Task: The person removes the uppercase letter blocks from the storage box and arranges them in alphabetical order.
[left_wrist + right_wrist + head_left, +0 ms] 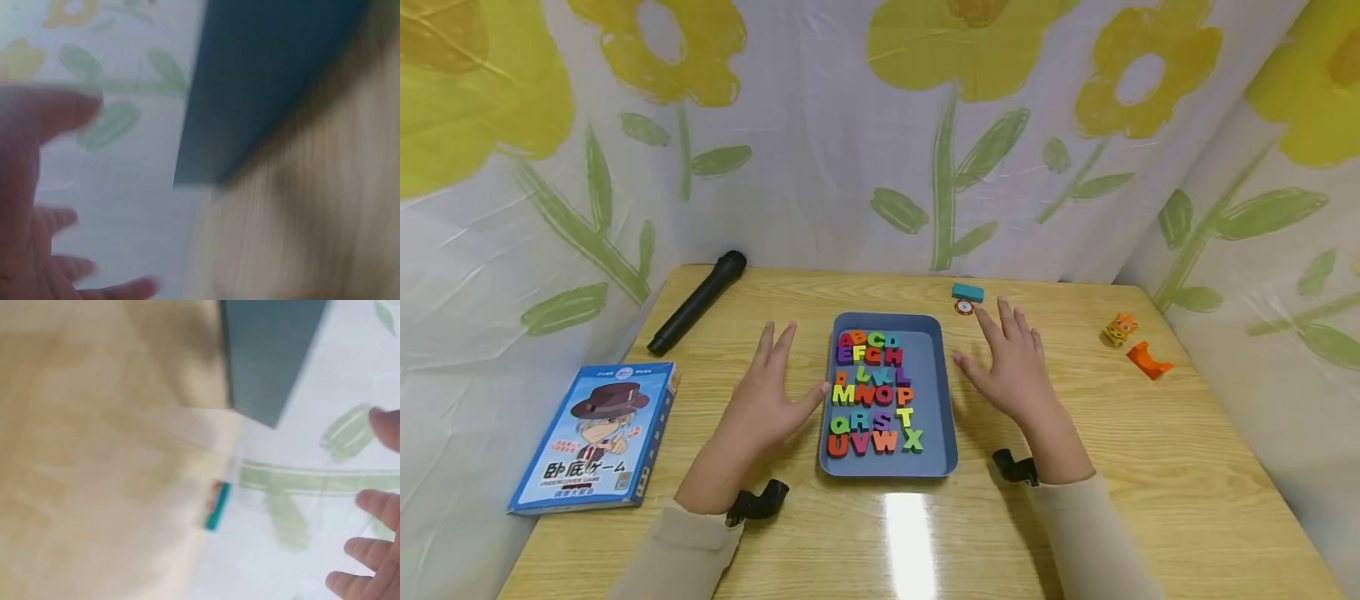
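Between the two hands a blue-grey tray [931, 417] lies on the table, bearing rows of colourful letter pieces [885, 442] along its left and middle. The bare strip is on its right side. My left hand [767, 408] is spread at the tray's left, thumb tip right by the rim. On the other side my right hand [1011, 367], fingers apart, is a short way from the rim. Both hands hold nothing. The left wrist view has the tray's side [262, 75] beside the spread fingers [75, 269]; in the right wrist view the tray wall [269, 356] is above and left of the fingers [369, 553].
A black microphone [696, 304] and a blue game box [595, 437] lie at the left. Behind the right hand are a teal block [967, 292] and a round chip [964, 307]. An orange figurine [1120, 329] and an orange curved piece [1147, 360] sit far right. Flowered curtains surround the table.
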The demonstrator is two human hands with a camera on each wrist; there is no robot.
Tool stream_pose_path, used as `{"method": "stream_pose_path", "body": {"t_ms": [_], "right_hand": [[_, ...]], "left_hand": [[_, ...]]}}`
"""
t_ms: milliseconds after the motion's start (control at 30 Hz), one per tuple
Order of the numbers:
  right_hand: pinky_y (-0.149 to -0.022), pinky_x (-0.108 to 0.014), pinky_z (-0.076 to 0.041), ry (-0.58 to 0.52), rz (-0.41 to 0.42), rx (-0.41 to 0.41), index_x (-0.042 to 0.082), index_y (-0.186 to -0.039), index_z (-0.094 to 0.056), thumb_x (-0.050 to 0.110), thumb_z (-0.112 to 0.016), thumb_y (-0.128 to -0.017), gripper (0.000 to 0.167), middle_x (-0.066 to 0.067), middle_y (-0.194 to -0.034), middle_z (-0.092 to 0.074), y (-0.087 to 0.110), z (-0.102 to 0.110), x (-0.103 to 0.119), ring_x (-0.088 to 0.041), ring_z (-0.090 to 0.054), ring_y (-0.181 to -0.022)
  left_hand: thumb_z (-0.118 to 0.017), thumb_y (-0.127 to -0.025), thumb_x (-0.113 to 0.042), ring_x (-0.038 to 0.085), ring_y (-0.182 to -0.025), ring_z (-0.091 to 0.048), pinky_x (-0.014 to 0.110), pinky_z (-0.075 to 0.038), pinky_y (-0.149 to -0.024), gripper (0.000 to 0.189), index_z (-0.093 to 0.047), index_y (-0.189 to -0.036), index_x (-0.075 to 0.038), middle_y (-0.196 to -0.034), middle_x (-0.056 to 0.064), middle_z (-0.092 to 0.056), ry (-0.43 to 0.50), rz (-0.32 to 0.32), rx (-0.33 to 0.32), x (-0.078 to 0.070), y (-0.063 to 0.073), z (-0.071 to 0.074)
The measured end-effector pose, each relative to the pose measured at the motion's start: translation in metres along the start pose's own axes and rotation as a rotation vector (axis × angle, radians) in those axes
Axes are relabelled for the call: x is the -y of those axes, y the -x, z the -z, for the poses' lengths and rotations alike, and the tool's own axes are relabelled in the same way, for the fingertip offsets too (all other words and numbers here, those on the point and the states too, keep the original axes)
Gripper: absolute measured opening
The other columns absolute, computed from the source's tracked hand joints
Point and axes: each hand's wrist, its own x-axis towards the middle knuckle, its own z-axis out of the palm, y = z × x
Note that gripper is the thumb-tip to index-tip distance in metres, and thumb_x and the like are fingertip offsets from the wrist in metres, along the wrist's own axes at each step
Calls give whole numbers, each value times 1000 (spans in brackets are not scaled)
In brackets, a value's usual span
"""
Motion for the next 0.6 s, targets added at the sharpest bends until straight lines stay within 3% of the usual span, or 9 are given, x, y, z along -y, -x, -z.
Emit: {"method": "stream_pose_path", "body": {"t_ms": [100,167,267,333,500,600], "right_hand": [[-128,-77,-15,-1,61,-36,12,-166,-45,40,-74,-102,76,-24,-179,-21,-14,12,10,-54,-17,-165],[-129,-75,-18,8,105,-25,8,-161,-51,37,-76,-102,70,-24,-178,-27,-28,20,23,-53,-21,-164],[-130,-69,-24,44,179,20,7,-157,-56,35,-76,-102,65,-23,-173,-38,-51,27,49,-49,-31,-161],[-128,-63,-32,56,229,73,8,-154,-60,34,-75,-104,59,-21,-165,-49,-68,28,69,-45,-42,-155],[-108,-48,-55,16,300,312,5,-133,-75,26,-70,-108,33,-12,-131,-72,-105,9,110,-30,-67,-119],[-103,-45,-58,39,287,473,6,-130,-77,22,-68,-109,28,-11,-130,-75,-122,-14,126,-27,-70,-113]], "left_hand": [[-69,-106,-45,43,-142,-61,63,-53,-112,84,-28,-173,-15,-173,20,-36,240,87,49,-2,1,-9],[-69,-108,-38,34,-117,-74,49,-62,-98,69,-42,-166,-12,-154,19,-57,406,179,71,-2,2,-16],[-68,-108,-29,23,-92,-73,35,-63,-77,51,-57,-153,-8,-125,17,-70,602,291,78,0,2,-25],[-68,-108,-25,20,-84,-70,31,-61,-70,44,-61,-147,-6,-117,16,-72,698,338,75,1,1,-31],[-69,-107,-21,16,-86,-72,30,-62,-72,38,-66,-142,-6,-118,16,-73,718,323,75,5,-1,-40],[-71,-106,-20,16,-86,-71,30,-63,-72,37,-68,-141,-6,-118,16,-73,704,293,73,6,0,-43]]}}
